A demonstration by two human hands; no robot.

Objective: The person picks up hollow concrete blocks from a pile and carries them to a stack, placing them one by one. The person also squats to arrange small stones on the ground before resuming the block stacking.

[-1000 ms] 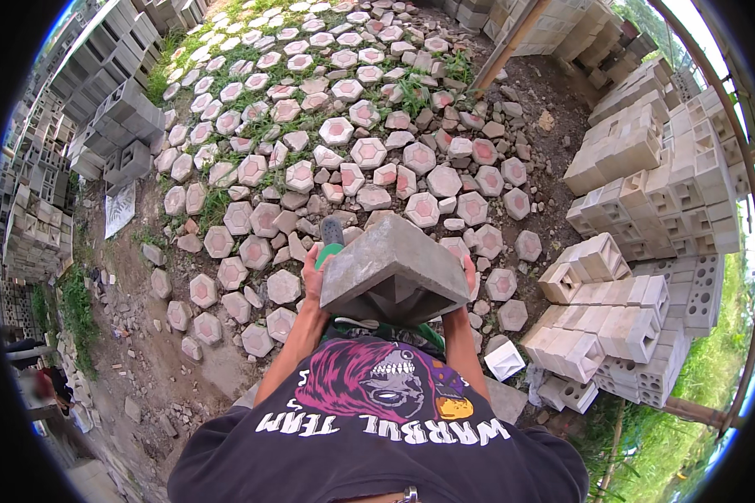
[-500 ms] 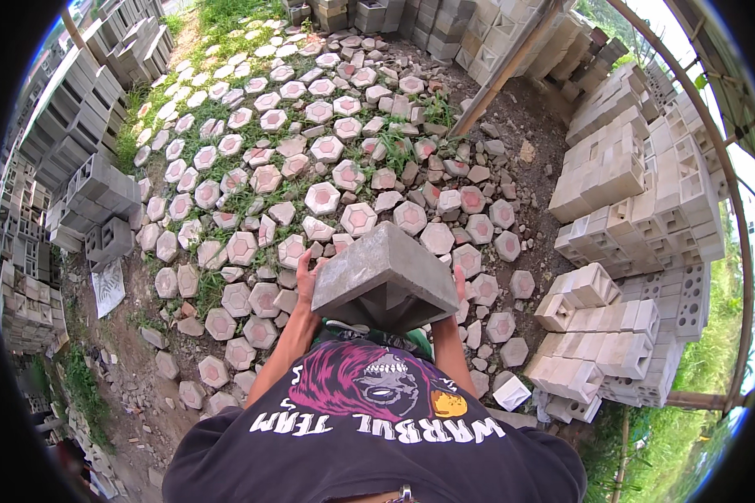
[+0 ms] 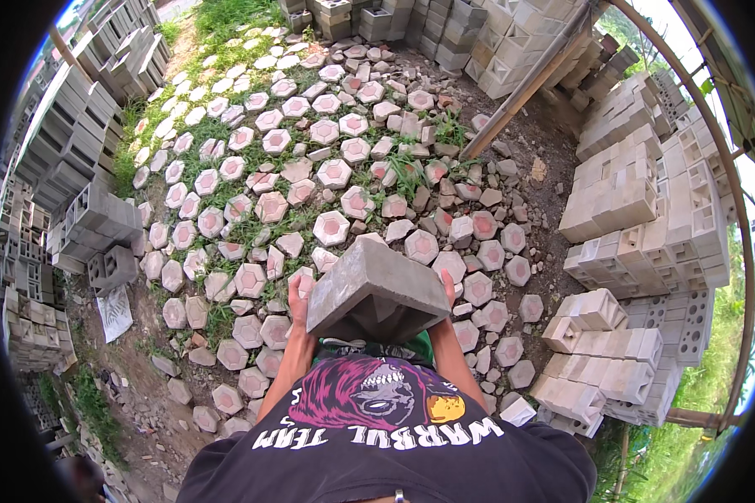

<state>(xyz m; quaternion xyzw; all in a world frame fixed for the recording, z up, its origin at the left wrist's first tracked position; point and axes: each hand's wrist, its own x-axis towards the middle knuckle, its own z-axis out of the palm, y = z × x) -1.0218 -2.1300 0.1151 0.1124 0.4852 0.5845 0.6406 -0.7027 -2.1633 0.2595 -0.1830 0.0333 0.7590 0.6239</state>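
A grey concrete block [image 3: 383,275] with an angular hollow in its near face is held up in front of my body. My left hand [image 3: 299,303] grips its left side. My right hand [image 3: 447,293] presses against the right side, its fingers partly hidden behind the block. Beneath and beyond it, hexagonal pavers [image 3: 334,174] with reddish centres lie spread over soil and grass.
Pale concrete blocks [image 3: 610,199] are stacked high on the right, with a lower pile [image 3: 600,352] nearer me. Grey blocks [image 3: 101,220] stand on the left beside a white sack [image 3: 114,314]. A slanted wooden post [image 3: 520,94] rises at the far right.
The view has shifted a little, so the ground and stacks sit slightly lower in it. Both hands still hold the concrete block, which appears slightly farther left and lower.
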